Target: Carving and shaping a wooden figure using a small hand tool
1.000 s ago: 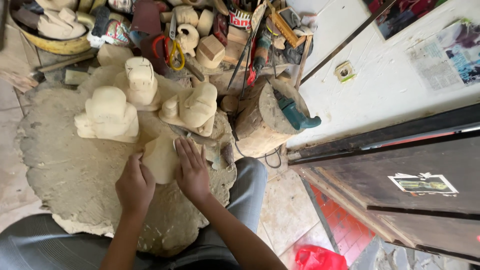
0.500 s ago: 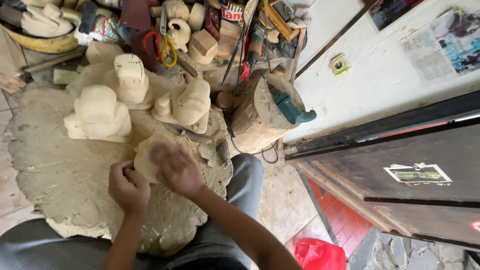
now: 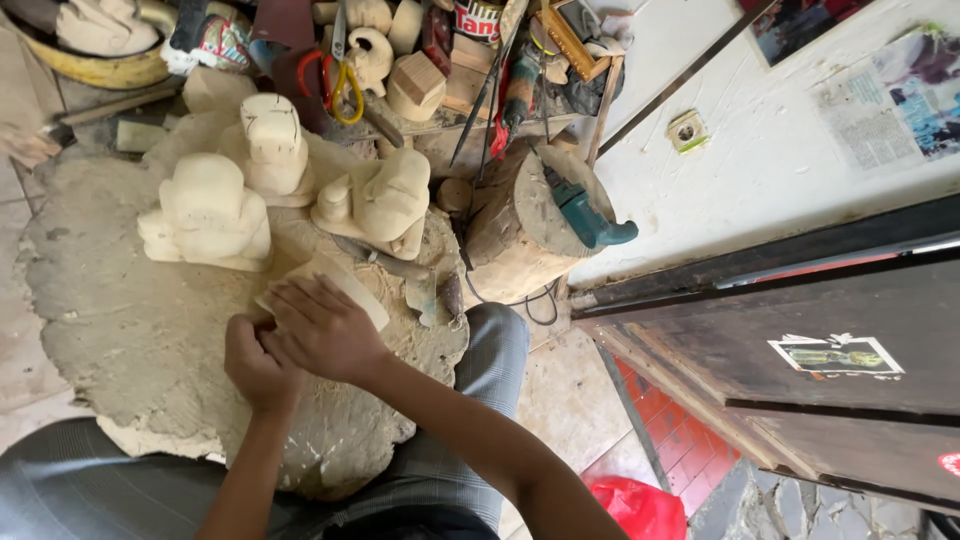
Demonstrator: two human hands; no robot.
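Observation:
My left hand (image 3: 256, 362) and my right hand (image 3: 322, 328) are together on a flat pale wooden piece (image 3: 345, 285) that lies on a dusty sack-covered work surface (image 3: 120, 320) over my lap. The right hand's fingers curl over the piece's near edge, and the left hand grips it from the left. Three rough-carved pale wooden figures stand just beyond: one at the left (image 3: 207, 212), one behind it (image 3: 272, 140), one at the right (image 3: 384, 200).
A wooden stump (image 3: 515, 235) with a teal power tool (image 3: 585, 212) stands at the right of the work surface. Tools, red-handled pliers (image 3: 335, 80) and small wooden blocks crowd the far side. A white wall and a dark wooden door (image 3: 800, 340) lie to the right; a red bag (image 3: 640, 505) sits on the floor.
My right hand has slid over the flat wooden piece toward the left hand, and both hands have shifted slightly. The view has tilted a little.

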